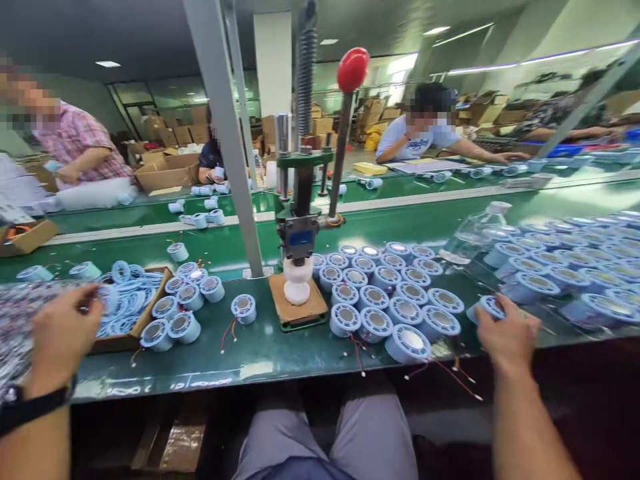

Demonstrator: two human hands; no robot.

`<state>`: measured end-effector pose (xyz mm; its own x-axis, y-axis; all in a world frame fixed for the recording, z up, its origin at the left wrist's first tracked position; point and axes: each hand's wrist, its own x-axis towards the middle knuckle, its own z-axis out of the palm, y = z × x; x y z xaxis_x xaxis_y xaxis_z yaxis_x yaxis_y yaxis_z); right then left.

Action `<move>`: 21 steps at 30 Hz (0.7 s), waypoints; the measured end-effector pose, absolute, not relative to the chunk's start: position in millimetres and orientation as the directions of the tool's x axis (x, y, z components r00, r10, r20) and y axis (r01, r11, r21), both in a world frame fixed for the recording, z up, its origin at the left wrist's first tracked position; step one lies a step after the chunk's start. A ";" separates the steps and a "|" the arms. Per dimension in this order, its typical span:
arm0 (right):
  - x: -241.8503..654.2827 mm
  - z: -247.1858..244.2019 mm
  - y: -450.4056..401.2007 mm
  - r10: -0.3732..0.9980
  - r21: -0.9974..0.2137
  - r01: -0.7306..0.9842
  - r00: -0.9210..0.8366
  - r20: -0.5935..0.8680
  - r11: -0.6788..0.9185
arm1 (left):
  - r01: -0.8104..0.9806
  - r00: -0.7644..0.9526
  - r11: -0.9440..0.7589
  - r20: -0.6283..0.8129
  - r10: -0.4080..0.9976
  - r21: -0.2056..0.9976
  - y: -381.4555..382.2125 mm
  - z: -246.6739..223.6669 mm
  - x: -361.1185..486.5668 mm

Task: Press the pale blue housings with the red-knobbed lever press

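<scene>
My left hand (pixel 67 330) is at the left, its fingers pinched on a light blue ring (pixel 107 299) beside a cardboard box (pixel 163 283) of similar rings. At the right, my right hand (pixel 507 330) grips a light blue motor housing (pixel 490 307) from above. Between the hands stands a hand press (pixel 300 233) with a red knob (pixel 353 70) and a white round block (pixel 297 291) at its base. One housing (pixel 243 309) with red wires sits left of the press. A cluster of housings (pixel 376 323) stands to its right.
A clear plastic bottle (pixel 475 233) lies among many housings at the right. A grey metal post (pixel 227 133) rises behind the bench edge (pixel 200 383). Across the green belt (pixel 400 217), several people sit or stand near cardboard boxes (pixel 167 172).
</scene>
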<state>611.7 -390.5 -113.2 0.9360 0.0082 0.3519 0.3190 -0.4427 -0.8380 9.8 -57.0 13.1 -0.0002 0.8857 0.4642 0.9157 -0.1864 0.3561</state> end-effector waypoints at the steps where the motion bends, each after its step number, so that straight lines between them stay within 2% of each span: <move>1: 615.6 -112.5 -389.1 0.075 -0.833 0.337 0.938 0.339 -0.438 | 0.902 0.090 -0.255 0.425 0.901 0.349 -69.0 0.2 19.1; 3: 601.4 -105.2 -387.4 0.142 -0.805 0.413 0.909 0.391 -0.427 | 0.801 0.346 -0.461 0.334 0.877 0.382 -100.1 -31.8 42.8; 4: 583.7 -99.5 -385.2 0.131 -0.783 0.463 0.882 0.452 -0.415 | 0.737 0.467 -0.554 0.302 0.831 0.386 -116.0 -49.6 56.5; 6: 530.4 -88.2 -372.4 0.090 -0.745 0.565 0.814 0.574 -0.356 | 0.697 0.551 -0.618 0.278 0.787 0.365 -140.8 -83.8 83.2; 7: 497.2 -84.3 -360.1 0.120 -0.721 0.628 0.773 0.624 -0.294 | 0.705 0.546 -0.615 0.284 0.788 0.353 -148.0 -98.6 94.3; 8: 461.9 -82.4 -343.6 0.208 -0.700 0.685 0.728 0.653 -0.201 | 0.724 0.515 -0.599 0.308 0.800 0.343 -151.7 -111.0 102.7; 10: 392.1 -84.9 -299.7 0.524 -0.649 0.758 0.527 0.669 0.068 | 0.753 0.442 -0.562 0.370 0.817 0.341 -151.3 -127.4 110.7; 12: 334.7 -93.0 -248.8 0.738 -0.644 0.742 0.326 0.591 0.188 | 0.743 0.409 -0.559 0.411 0.815 0.368 -147.1 -133.3 108.7; 14: 298.0 -101.6 -203.2 0.856 -0.664 0.734 0.244 0.455 0.144 | 0.699 0.445 -0.592 0.404 0.799 0.402 -145.3 -131.7 101.0; 17: 279.9 -110.1 -165.4 0.922 -0.673 0.736 0.206 0.328 0.075 | 0.633 0.560 -0.653 0.336 0.757 0.415 -150.7 -125.1 87.8; 21: 290.8 -115.2 -170.7 0.936 -0.679 0.726 0.154 0.316 0.110 | 0.612 0.660 -0.693 0.237 0.713 0.380 -160.4 -121.8 78.4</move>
